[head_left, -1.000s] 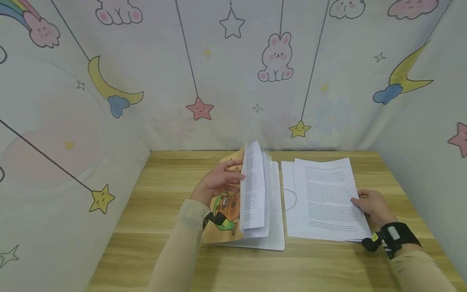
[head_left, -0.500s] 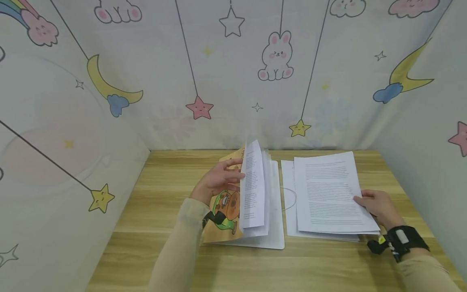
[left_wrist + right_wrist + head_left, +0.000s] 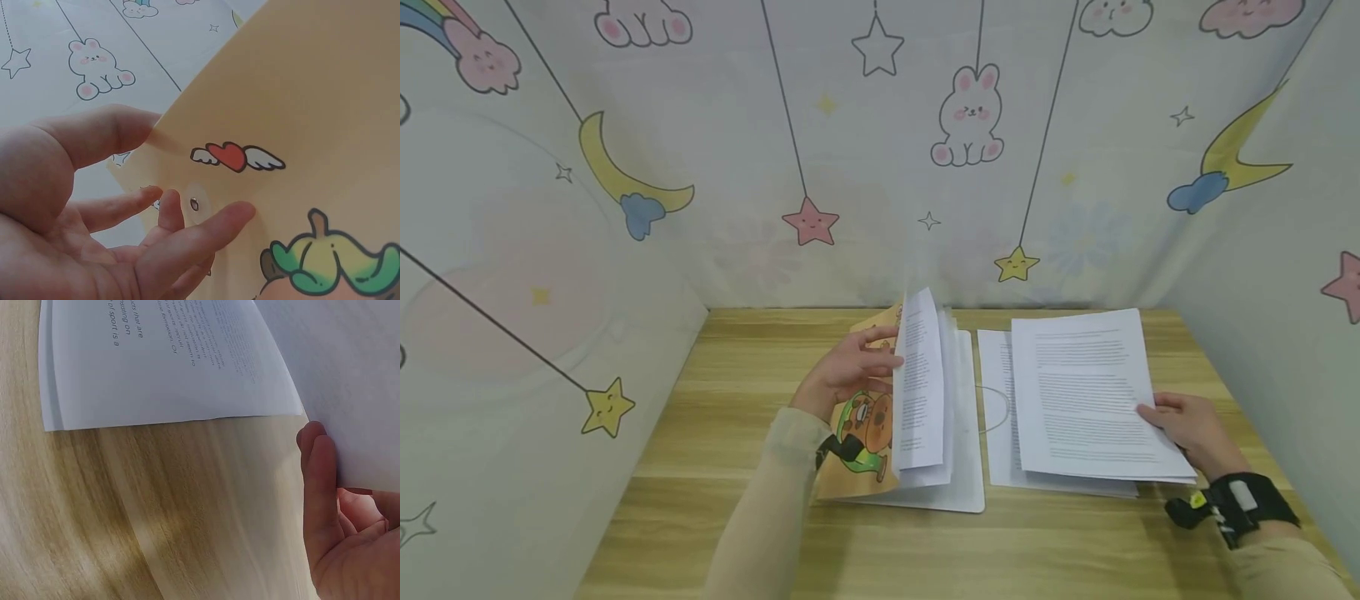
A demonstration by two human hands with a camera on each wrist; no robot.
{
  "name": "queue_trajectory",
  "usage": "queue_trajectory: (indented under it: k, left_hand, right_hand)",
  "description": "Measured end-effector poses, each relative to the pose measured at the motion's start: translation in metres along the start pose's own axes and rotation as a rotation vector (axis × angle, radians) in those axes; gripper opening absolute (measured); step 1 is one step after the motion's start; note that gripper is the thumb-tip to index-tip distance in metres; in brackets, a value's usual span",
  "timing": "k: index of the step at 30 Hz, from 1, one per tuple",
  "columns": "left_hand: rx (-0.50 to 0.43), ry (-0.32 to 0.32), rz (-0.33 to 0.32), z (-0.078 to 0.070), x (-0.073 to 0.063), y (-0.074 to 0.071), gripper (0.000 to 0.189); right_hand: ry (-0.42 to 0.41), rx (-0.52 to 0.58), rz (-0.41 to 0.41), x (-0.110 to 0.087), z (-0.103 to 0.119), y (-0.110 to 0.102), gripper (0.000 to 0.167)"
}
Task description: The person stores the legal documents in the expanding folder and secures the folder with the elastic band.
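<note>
A document folder (image 3: 880, 433) with an orange cartoon cover stands partly open on the table, printed pages (image 3: 919, 392) and clear sleeves fanning up inside. My left hand (image 3: 850, 367) holds the raised cover at its free edge; in the left wrist view, one finger meets the edge and others lie over the outer face near a round button (image 3: 194, 204). To the right, my right hand (image 3: 1187, 429) pinches the right edge of a few printed sheets (image 3: 1090, 400). In the right wrist view their corner lifts above the table, over another printed page (image 3: 144, 375).
A thin elastic loop (image 3: 1000, 408) sticks out from the folder's right side onto the lower sheets (image 3: 997, 450). The wooden table (image 3: 925, 558) is bordered by cartoon-printed fabric walls (image 3: 872, 167) at the back and both sides.
My right hand has drawn the upper sheets to the right and turned them slightly, baring more of the page below. The left hand and folder have stayed put.
</note>
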State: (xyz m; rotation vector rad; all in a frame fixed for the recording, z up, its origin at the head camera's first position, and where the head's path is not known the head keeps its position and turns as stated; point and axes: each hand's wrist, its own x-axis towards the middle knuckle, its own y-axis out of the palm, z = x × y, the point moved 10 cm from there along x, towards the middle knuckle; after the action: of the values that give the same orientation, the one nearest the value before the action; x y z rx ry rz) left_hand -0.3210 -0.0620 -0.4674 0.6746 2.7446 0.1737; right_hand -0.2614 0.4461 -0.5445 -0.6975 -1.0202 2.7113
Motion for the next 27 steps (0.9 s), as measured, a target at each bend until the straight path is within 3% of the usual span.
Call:
queue_trajectory:
  k: [8,27]
  left_hand:
    - [0.008,0.001,0.003,-0.001,0.000,0.001,0.067]
    - [0.006,0.002,-0.013,0.000,0.000,0.000,0.067]
  right_hand:
    - [-0.014,0.039,0.013,-0.002,0.004,0.002,0.075]
    - [-0.117,0.102,0.060,-0.010,0.046,0.024,0.070]
